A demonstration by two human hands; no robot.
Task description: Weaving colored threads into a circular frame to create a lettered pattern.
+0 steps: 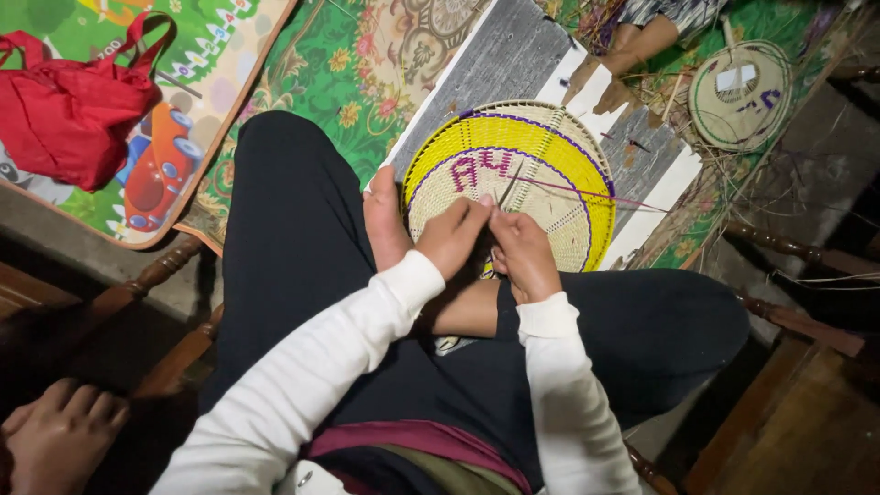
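1. Head view: the left hand (451,236) and the right hand (524,252) meet just over the near edge of a round woven tray (513,174). It is yellow with purple bands and purple woven marks on a pale centre.
2. The left hand's fingers (477,209) are pinched narrow on a thin dark strand (510,185) that rises from between the two hands and lies across the tray's pale centre.
3. The right hand's fingers (502,223) are curled narrow, touching the left fingers at the same spot. Whether they also grip the strand cannot be told.
4. A long purple strip (596,194) runs from just beyond the fingers out to the right, across the tray's yellow rim.
5. The tray rests against the person's bare foot (385,220), which lies just left of the left hand, and over the crossed legs in black trousers (293,229).
6. Beyond the tray, away from the fingers, lies a grey and white mat (513,55) over a green flowered cloth (321,73).
7. Far to the right beyond the fingers sits a second round woven tray (741,95), pale with a green rim, with another person's bare leg (642,46) near it.
8. Well to the left of the fingers a red bag (73,110) lies on a colourful play mat (183,137).
9. At the lower left corner, near a wooden chair rail (147,280), another person's hand (60,435) rests well apart from the work.
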